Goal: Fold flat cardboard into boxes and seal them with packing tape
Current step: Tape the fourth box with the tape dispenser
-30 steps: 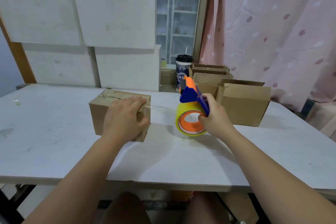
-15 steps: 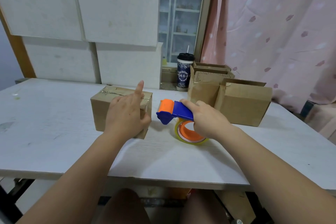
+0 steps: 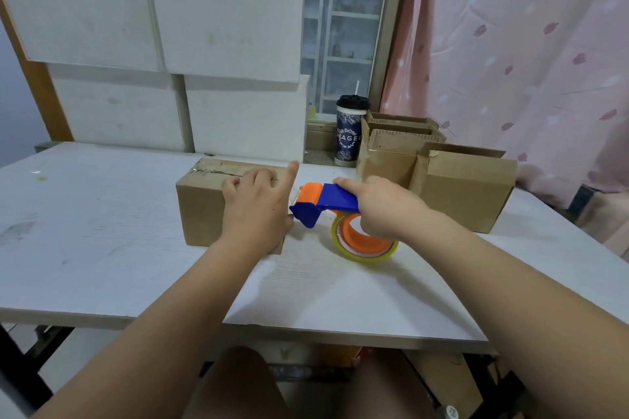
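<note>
A closed brown cardboard box [image 3: 200, 207] lies on the white table [image 3: 102, 248], with tape along its top seam. My left hand [image 3: 255, 204] rests on the box's right end, index finger stretched out toward the far edge. My right hand [image 3: 381, 207] grips the blue and orange tape dispenser [image 3: 323, 202] by its handle. The dispenser's orange head points left, close to the box's right end. Its yellowish tape roll [image 3: 364, 241] hangs below my hand, near the tabletop.
Several open cardboard boxes [image 3: 466, 190] stand at the back right of the table. A dark patterned cup [image 3: 350, 133] with a lid and straw stands behind them on the sill. White foam blocks [image 3: 221, 27] are stacked along the back. A pink curtain [image 3: 527, 44] hangs on the right.
My right hand tipped the dispenser from upright to level and brought its head left to the box's right end. My left hand shifted on the box and stretched out its index finger.
</note>
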The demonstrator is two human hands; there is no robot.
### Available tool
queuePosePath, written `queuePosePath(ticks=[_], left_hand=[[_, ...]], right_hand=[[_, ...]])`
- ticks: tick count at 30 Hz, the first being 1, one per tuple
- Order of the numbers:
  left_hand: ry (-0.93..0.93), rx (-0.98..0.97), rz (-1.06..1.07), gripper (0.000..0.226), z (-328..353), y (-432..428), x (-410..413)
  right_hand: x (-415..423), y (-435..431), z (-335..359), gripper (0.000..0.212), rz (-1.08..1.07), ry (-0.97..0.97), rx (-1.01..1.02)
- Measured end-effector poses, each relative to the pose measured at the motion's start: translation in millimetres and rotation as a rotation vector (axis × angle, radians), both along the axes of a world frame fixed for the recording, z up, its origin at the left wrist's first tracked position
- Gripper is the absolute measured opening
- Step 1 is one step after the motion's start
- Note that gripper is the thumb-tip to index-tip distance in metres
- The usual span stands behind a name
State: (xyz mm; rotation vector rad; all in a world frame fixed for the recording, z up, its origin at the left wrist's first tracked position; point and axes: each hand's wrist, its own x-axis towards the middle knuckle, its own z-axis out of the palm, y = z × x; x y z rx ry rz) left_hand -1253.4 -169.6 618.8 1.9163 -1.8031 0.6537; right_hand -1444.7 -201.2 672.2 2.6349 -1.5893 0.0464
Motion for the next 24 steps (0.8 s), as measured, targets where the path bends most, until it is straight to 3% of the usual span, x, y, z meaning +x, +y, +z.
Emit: queuePosePath(ticks=[3, 9, 12, 18, 24], left_hand=[[-0.003, -0.128, -0.047, 0.05, -5, -2, 3], [-0.075, -0.2, 0.03, 0.081, -16, -13, 0], [-0.11, -0.269, 0.003, 0.067, -17, -12, 1], [-0.02, -0.177, -0.077, 0.04, -12, -13, 4], [0.049, -0.076, -0.159, 0.046, -6, -12, 16]], right_hand=[[8, 1, 21, 0.066, 0.021, 0.107, -0.054], [35, 3, 56, 0.05, 0.019, 0.345, -0.176], [47, -5, 61, 0.044, 0.031, 0.415, -0.129], [60, -15, 68, 0.038, 0.095, 0.531, -0.12], [67, -20, 70, 0.036, 0.082, 0.551, -0.064]])
